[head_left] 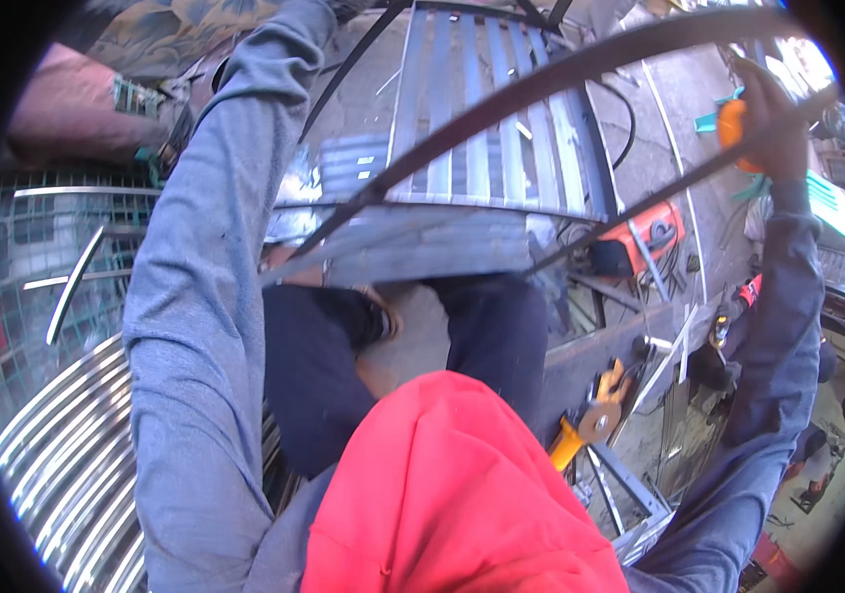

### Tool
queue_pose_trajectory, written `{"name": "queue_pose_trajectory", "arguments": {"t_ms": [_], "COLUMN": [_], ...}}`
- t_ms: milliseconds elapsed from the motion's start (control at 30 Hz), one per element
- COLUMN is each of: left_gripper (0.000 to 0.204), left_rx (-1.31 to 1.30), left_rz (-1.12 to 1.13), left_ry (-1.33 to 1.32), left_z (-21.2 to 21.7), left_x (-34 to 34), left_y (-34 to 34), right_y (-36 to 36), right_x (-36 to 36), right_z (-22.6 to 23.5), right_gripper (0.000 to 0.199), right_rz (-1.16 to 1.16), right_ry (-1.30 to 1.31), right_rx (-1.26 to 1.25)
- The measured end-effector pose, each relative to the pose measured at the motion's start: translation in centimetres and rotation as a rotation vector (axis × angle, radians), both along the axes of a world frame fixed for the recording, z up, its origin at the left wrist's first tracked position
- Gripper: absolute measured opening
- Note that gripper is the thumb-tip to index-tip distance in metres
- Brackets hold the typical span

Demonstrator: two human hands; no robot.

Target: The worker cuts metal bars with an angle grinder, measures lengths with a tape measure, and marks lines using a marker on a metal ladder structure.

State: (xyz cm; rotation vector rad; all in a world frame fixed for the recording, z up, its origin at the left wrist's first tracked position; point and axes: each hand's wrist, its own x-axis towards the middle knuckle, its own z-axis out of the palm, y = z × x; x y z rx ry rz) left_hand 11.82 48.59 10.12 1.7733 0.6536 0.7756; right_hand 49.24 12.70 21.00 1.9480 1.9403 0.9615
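Two dark flat metal bars, seemingly sides of one metal frame (516, 107), slant up across the view to the right. My right hand (776, 128) is at the far right, closed around the lower bar (655, 201). A rounded orange object (732, 126) shows against its fingers; whether it is also held is unclear. My left arm (207, 237) reaches far forward. Only a dark bit of my left hand (348, 8) shows at the top edge, near another dark bar (361, 57); its fingers are hidden.
A slatted metal panel (477, 193) lies ahead beyond my knees. At the right are a red-orange machine (645, 242) and a yellow angle grinder (581, 433). Shiny curved metal tubes (72, 474) and green wire mesh (17, 267) stand at the left.
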Motion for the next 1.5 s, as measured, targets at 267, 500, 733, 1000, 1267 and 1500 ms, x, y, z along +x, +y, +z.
{"name": "queue_pose_trajectory", "arguments": {"t_ms": [267,500,733,1000,1267,1500], "left_gripper": [0.041,0.056,0.074,0.079,0.079,0.081], "left_rx": [0.131,0.265,0.413,0.244,-0.003,-0.091], "left_rz": [-0.128,-0.198,-0.136,-0.195,-0.272,-0.530], "left_ry": [0.180,0.354,0.432,0.252,0.188,0.182], "left_z": [-1.3,-4.6,-4.0,-5.9,-5.0,-4.3], "left_x": [-15.9,-17.0,-17.4,-17.0,-16.8,-16.5], "left_y": [-7.0,-13.9,-16.8,-14.7,-14.4,-13.9], "right_y": [-22.2,-38.0,-43.1,-34.5,-25.2,-19.1], "right_x": [-8.4,-16.1,-23.7,-25.6,-26.3,-19.3], "right_z": [4.7,5.6,7.3,8.2,8.0,8.4], "right_gripper": [0.044,0.032,0.031,0.029,0.021,0.031], "right_rz": [-0.364,-0.415,-0.694,-0.305,-0.227,0.076], "right_ry": [0.224,0.196,0.972,0.803,0.663,0.265], "right_rx": [-0.136,-0.122,0.730,0.246,-0.088,-0.229]}}
